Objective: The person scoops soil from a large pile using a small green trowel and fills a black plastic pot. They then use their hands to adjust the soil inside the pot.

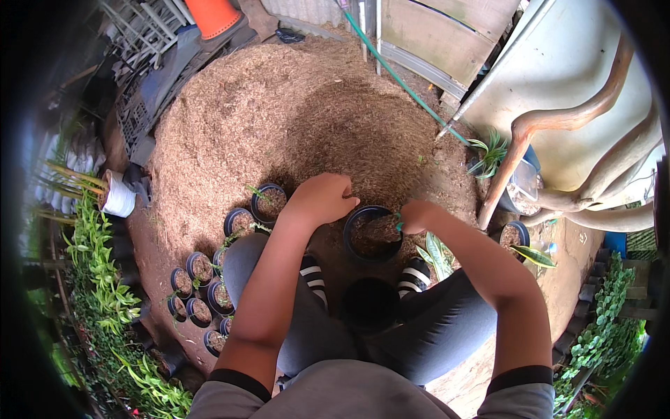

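A black plastic plant pot (372,253) stands between my feet at the edge of a large heap of brown, fibrous planting mix (246,110). My right hand (419,216) is closed on a small tool with a green handle (399,224), at the right side of the pot's rim. Loose mix shows blurred beside it, over the pot. The tool's working end cannot be made out. Up and left of the pot, my left hand (331,195) hovers with curled fingers; nothing is visible in it. Another dark pot (369,304) sits nearer my body, between my legs.
Several small potted plants (200,267) stand at left. A snake plant (438,256) lies close by my right foot. Driftwood branches (570,123), a spider plant (491,153) and a green hose (390,68) are at right. A white pot (118,194) stands far left.
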Motion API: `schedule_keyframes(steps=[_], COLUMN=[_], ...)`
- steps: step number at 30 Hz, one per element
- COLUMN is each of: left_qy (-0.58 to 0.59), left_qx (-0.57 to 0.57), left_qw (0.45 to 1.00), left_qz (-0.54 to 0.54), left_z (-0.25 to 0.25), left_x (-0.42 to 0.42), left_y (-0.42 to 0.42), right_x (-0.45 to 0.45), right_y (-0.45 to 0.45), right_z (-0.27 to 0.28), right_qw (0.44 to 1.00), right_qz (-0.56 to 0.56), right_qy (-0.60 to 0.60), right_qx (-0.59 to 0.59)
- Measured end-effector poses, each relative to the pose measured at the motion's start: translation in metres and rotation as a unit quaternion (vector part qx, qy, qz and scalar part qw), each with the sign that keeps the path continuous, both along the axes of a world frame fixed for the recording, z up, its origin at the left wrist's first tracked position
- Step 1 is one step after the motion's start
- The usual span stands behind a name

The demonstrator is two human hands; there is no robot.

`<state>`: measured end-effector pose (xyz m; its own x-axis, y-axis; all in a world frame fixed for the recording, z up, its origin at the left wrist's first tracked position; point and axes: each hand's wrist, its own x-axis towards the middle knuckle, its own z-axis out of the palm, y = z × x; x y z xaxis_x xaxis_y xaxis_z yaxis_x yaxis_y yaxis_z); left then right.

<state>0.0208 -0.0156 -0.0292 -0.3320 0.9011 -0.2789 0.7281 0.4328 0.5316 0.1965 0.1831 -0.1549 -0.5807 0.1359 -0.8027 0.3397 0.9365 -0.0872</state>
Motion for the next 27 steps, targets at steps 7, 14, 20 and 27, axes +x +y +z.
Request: schedule_keyframes(steps=[7,14,20,27], left_qy=[0.014,0.015,0.004,0.0], left_qx=[0.047,0.042,0.047,0.069], left_qw=[0.999,0.999,0.999,0.997], left_qz=[0.005,0.01,0.018,0.041], left_z=[-0.006,0.001,-0.007,0.003], left_x=[-0.001,0.004,-0.002,-0.013], left_y=[-0.001,0.002,-0.007,-0.015], right_x=[-0.023,-0.009,-0.017,-0.007], right_y=[-0.047,-0.066,-0.079,-0.054], right_z=[0.035,0.024,0.007,-0.005], right_qw=[0.993,0.998,0.997,0.996], right_qz=[0.002,-0.009,-0.014,0.011], right_qy=[-0.02,0.016,-0.02,-0.033], right_qx=[0.118,0.06,0.074,0.079])
